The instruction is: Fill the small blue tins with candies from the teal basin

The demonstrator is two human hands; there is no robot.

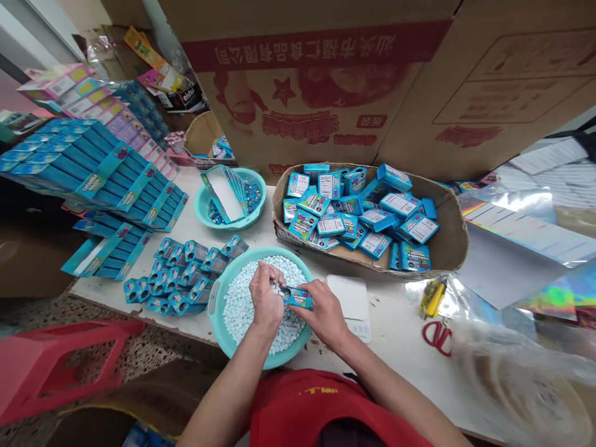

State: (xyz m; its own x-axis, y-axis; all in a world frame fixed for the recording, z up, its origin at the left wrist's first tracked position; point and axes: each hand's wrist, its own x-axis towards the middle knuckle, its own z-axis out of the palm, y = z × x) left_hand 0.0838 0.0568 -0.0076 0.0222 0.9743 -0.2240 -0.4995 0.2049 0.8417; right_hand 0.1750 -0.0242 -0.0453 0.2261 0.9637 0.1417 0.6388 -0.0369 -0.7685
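Over a turquoise basin [222, 338] full of pale blue-white candies [242, 301], my right hand [327, 313] grips a small blue candy box [298, 297] by its far end and sides. The box lies nearly level, its other end pointing at my left hand [266, 298]. That left hand is closed, fingers curled, right beside the box's end; what is inside its fingers is hidden. Left of the basin stand several small blue boxes with round holes [181, 273]. A cut-down carton [447, 254] behind holds many filled-looking blue boxes [331, 225].
A second turquoise basin [201, 214] holds flat cards and small wrapped pieces. Stacked blue display boxes [107, 177] rise at the left. A white scale [350, 298], red scissors [436, 339], yellow cutters [435, 299] and a tape roll [535, 397] lie rightward. A red stool [69, 347] stands below.
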